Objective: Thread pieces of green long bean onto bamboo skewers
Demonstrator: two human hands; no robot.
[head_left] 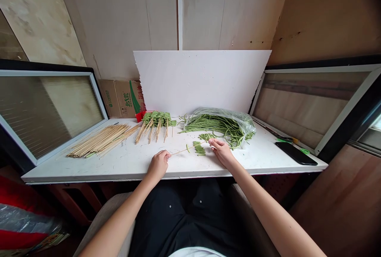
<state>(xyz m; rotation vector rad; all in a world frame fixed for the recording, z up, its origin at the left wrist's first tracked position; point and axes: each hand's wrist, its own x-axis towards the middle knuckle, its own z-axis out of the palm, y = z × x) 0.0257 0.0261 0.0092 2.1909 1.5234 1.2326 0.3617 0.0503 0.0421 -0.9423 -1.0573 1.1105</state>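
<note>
My left hand [160, 163] is closed on the near end of a thin bamboo skewer [178, 152]. One short piece of green bean [187, 148] is pierced on the skewer, crosswise to it. At the skewer's other end my right hand [220, 151] is pinched; a bit of green, apparently another bean piece, shows at the fingertips, mostly hidden. Between the hands, cut bean pieces [199, 148] lie side by side in a row. Just behind them is a small heap of cut bean pieces [206, 136].
Bare skewers [102, 140] lie bundled at left. Loaded bean skewers [157, 120] are stacked beside a cardboard box [120, 98]. Behind my right hand, a clear plastic bag [244, 118] holds long green beans [208, 123]. A black phone [295, 153] lies at the right of the white table [119, 169].
</note>
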